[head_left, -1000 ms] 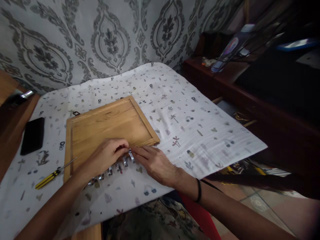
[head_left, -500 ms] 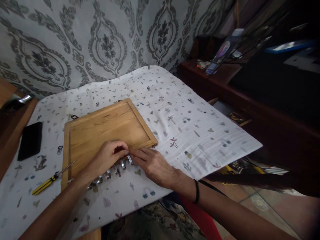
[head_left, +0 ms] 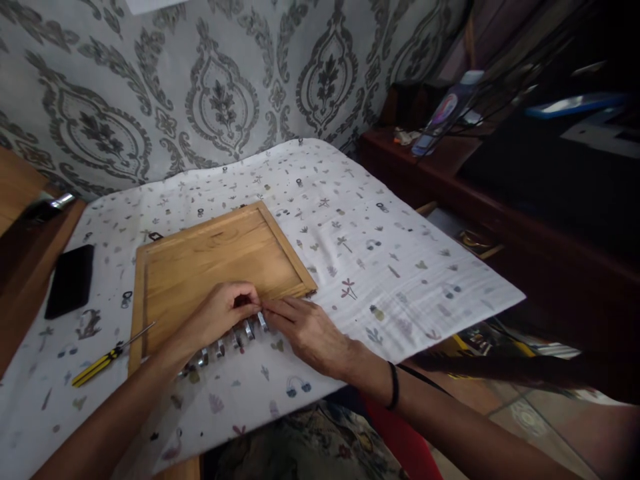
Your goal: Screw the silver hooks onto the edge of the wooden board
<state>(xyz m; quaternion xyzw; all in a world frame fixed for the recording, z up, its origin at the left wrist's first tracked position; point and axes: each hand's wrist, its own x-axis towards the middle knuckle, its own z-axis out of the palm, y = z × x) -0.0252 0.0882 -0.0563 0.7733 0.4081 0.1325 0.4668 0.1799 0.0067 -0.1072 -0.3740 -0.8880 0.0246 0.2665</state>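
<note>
A framed wooden panel (head_left: 220, 257) lies flat on the cloth-covered table. At its near edge, several shiny metal hooks (head_left: 249, 329) stick out in a row toward me. My left hand (head_left: 227, 310) rests over that edge, thumb and forefinger pinched together. Right against it, my right hand (head_left: 310, 337) has its fingertips pressed together at the same spot. Whatever lies between the fingertips is too small and hidden to make out. A yellow-and-black screwdriver (head_left: 103, 363) lies to the left, its shaft tip reaching onto the panel's frame.
A black phone (head_left: 70, 280) lies at the left of the white patterned cloth (head_left: 400, 280). Beyond the right side stands a dark red desk (head_left: 395, 150) with a clear bottle (head_left: 447, 113) and an open drawer (head_left: 470, 237). A patterned wall covering (head_left: 225, 100) rises behind.
The whole view has shifted slightly, with the scene a little lower and further right. Both hands keep the same pinched pose at the panel's edge.
</note>
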